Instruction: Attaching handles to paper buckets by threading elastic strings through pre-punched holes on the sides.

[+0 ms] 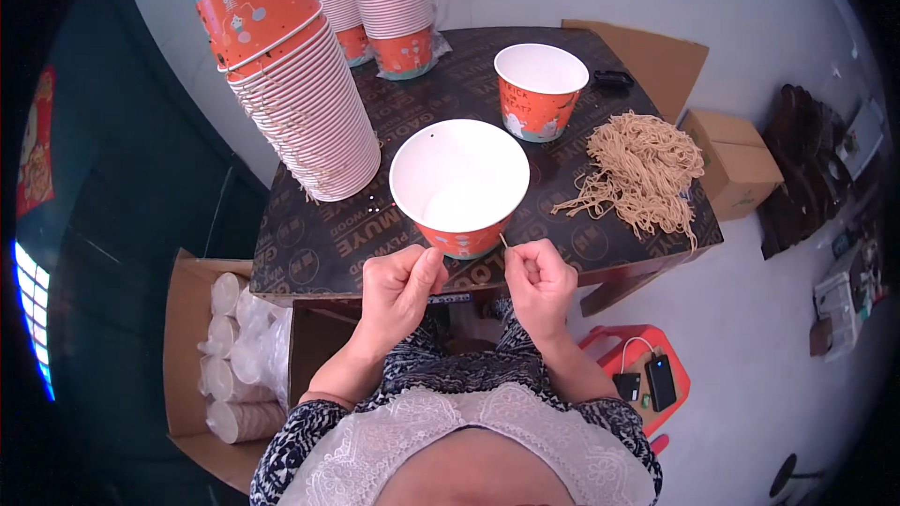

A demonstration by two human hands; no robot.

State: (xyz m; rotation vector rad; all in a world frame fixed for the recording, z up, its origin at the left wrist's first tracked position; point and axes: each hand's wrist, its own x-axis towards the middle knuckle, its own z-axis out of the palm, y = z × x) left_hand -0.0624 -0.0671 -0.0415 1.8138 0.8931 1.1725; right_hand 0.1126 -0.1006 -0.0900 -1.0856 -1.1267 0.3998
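Note:
Just in front of my hands, a paper bucket point(459, 178) stands upright near the table's front edge, white inside and orange outside. My left hand point(403, 286) is closed at its lower left, thumb pressed on the curled fingers; what it holds, if anything, is hidden. At the lower right of the bucket my right hand point(541, 283) is closed in a pinch. From its fingers a short end of tan string point(504, 241) sticks up near the bucket's side. A heap of tan strings point(642, 169) lies on the table to the right.
A tall leaning stack of orange buckets point(309, 122) rises at left, with bagged stacks point(389, 0) behind. One more bucket point(539, 94) and a small black object point(614, 80) stand farther back. Below are a carton of wrapped packs point(178, 356) and a red stool point(670, 356) with a power bank.

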